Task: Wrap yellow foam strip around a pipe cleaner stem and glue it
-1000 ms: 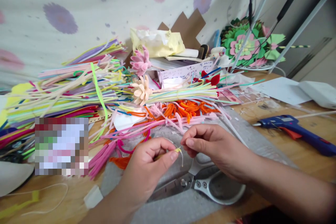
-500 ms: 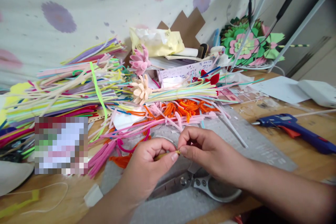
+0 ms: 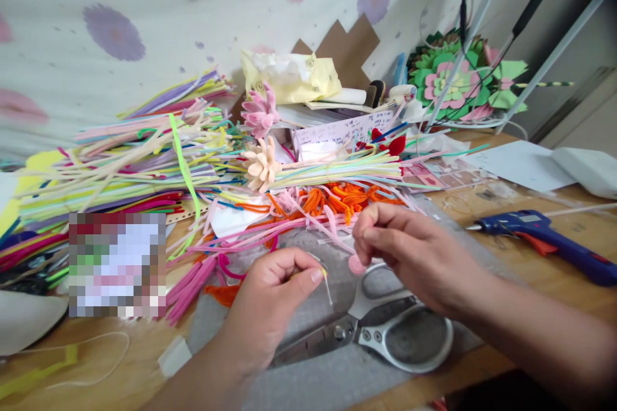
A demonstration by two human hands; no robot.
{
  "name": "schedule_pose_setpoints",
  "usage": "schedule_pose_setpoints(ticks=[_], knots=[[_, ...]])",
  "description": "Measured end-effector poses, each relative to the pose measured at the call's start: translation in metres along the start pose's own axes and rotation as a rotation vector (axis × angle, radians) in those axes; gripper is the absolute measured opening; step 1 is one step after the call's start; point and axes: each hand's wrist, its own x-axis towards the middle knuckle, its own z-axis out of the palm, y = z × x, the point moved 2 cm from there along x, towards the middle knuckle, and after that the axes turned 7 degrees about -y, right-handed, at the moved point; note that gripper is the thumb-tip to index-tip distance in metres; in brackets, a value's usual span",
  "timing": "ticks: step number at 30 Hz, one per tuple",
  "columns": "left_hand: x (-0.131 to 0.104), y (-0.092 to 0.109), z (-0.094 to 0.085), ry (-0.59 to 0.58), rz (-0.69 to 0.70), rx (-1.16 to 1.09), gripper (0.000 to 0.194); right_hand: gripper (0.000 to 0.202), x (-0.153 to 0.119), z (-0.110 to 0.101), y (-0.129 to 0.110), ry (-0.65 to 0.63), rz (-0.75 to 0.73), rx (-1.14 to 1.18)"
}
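Note:
My left hand (image 3: 279,298) pinches a small yellow piece (image 3: 324,272) between thumb and forefinger; most of it is hidden in the fingers, and a thin pale strand (image 3: 329,292) hangs from its end. To the right, my right hand (image 3: 400,244) is raised apart from it with thumb and forefinger pressed together. Whatever may be in that pinch is too small to make out. A pink round piece (image 3: 357,264) shows just below those fingertips. Beneath both hands, large grey-handled scissors (image 3: 344,327) lie on the grey cutting mat (image 3: 308,382).
Bundles of coloured pipe cleaners (image 3: 120,173) fill the left and back. A cream fuzzy flower (image 3: 261,166) and a pink one (image 3: 260,109) stand among them. Orange pipe cleaners (image 3: 332,200) lie behind my hands. A blue glue gun (image 3: 544,237) rests at the right.
My right hand has come away from the left, up and to the right. The thin strand at my left fingertips and more of the scissors now show.

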Motion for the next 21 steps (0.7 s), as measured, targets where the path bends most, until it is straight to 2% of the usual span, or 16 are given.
schedule_pose_setpoints(ticks=[3, 8, 15, 21], knots=[[0.000, 0.001, 0.001, 0.013, 0.000, -0.015, 0.010, 0.018, -0.001, -0.008, -0.005, 0.013, -0.010, -0.042], [-0.001, 0.000, 0.001, -0.034, 0.021, 0.020, 0.011, 0.014, -0.004, 0.001, -0.004, -0.105, 0.093, -0.264], [0.000, 0.001, 0.003, -0.125, 0.042, 0.074, 0.015, 0.007, 0.001, 0.015, 0.006, -0.130, 0.123, -0.153], [-0.002, 0.003, 0.004, -0.125, 0.039, 0.138, 0.020, 0.008, 0.005, 0.018, 0.013, -0.110, 0.083, -0.145]])
